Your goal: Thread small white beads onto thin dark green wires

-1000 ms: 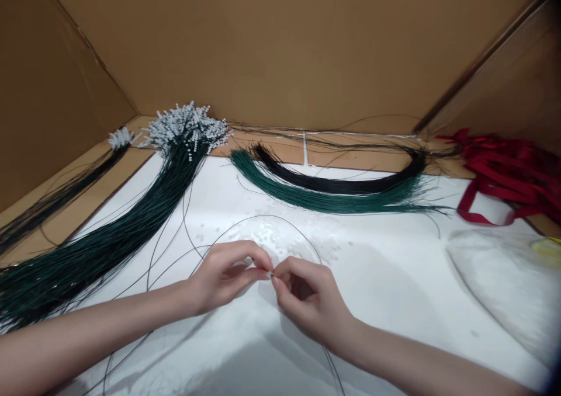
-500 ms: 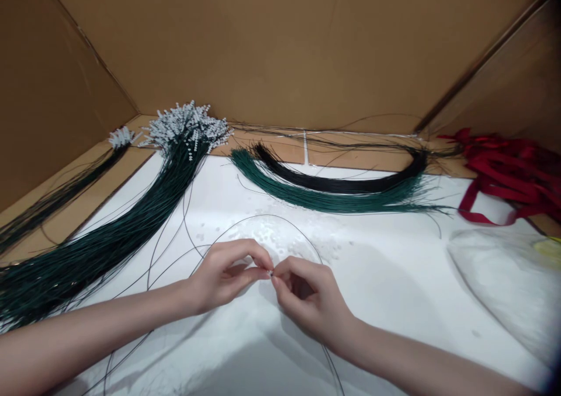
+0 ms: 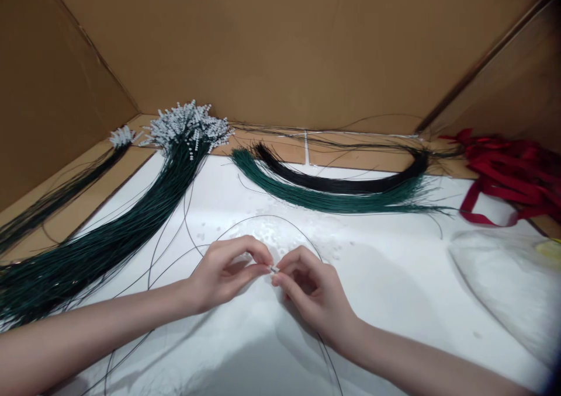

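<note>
My left hand point(image 3: 225, 270) and my right hand point(image 3: 311, 294) meet fingertip to fingertip over the white sheet point(image 3: 385, 279). Both are pinched shut around a tiny white bead point(image 3: 273, 269) on a thin dark cord point(image 3: 263, 218), which loops in an arc behind the hands and trails down past my right wrist. Small clear beads point(image 3: 280, 238) lie scattered on the sheet just behind the hands.
A thick bundle of dark green cords point(image 3: 114, 238) with white beaded ends point(image 3: 186, 126) runs along the left. Green and black cord bundles point(image 3: 337, 191) curve across the back. Red ribbons point(image 3: 508, 171) lie at right, a clear plastic bag point(image 3: 504, 279) below them. Cardboard walls point(image 3: 280, 45) enclose everything.
My right hand has lifted and turned slightly, its fingers opening a bit more around the bead. The left hand has barely moved.
</note>
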The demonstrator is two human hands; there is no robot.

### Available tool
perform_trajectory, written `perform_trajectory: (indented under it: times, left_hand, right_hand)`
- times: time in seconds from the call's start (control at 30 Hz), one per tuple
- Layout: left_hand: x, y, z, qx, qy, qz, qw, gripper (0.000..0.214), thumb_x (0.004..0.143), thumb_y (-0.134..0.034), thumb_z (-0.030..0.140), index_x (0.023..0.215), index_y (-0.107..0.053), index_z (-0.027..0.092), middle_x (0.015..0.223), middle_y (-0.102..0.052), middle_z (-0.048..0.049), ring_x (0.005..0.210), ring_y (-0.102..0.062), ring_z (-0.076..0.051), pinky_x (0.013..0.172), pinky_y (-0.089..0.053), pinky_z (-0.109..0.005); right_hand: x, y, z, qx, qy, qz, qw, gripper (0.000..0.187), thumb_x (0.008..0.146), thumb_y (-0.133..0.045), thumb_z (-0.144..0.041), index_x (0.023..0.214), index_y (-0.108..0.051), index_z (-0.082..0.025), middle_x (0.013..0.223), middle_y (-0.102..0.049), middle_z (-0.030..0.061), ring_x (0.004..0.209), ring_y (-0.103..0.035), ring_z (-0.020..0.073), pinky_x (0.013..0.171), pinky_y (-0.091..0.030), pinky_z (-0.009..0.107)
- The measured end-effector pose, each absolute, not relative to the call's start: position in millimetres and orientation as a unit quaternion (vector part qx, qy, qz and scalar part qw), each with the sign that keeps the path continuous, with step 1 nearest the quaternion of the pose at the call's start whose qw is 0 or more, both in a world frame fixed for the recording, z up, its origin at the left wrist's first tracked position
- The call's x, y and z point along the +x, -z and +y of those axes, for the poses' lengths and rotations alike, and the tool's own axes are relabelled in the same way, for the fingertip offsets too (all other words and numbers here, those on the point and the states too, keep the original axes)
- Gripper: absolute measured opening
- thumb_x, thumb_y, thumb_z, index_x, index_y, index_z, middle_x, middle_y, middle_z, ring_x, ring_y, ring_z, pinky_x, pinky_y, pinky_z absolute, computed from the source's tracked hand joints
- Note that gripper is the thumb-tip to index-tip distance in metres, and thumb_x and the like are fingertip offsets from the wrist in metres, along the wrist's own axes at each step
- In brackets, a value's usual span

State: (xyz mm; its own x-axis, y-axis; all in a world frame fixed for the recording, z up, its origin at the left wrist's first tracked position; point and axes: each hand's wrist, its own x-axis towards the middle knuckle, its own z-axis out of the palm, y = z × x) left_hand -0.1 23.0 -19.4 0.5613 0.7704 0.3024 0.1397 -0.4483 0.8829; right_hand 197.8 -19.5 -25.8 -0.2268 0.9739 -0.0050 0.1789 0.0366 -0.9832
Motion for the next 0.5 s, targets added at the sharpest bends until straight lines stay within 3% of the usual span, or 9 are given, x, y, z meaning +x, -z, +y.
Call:
perform_trajectory:
  times: [0.5]
  left_hand:
    - [2.7, 11.1, 21.1, 0.768, -0.331, 0.319, 0.447, 0.009, 0.088, -0.061, 0.017, 0.096, -0.062, 0.015, 0.089, -0.069, -0.0093, 0.08, -0.066, -0.017, 0.063, -0.054, -0.022]
  right_hand:
    - [197.8, 25.0, -19.2, -0.476, -0.491, -0.613, 0.395, 0.01, 0.088, -0.059, -0.027, 0.085, -0.053, -0.019, 0.063, -0.056, -0.0034, 0.054, -0.051, 0.0094, 0.052, -0.039, 0.021]
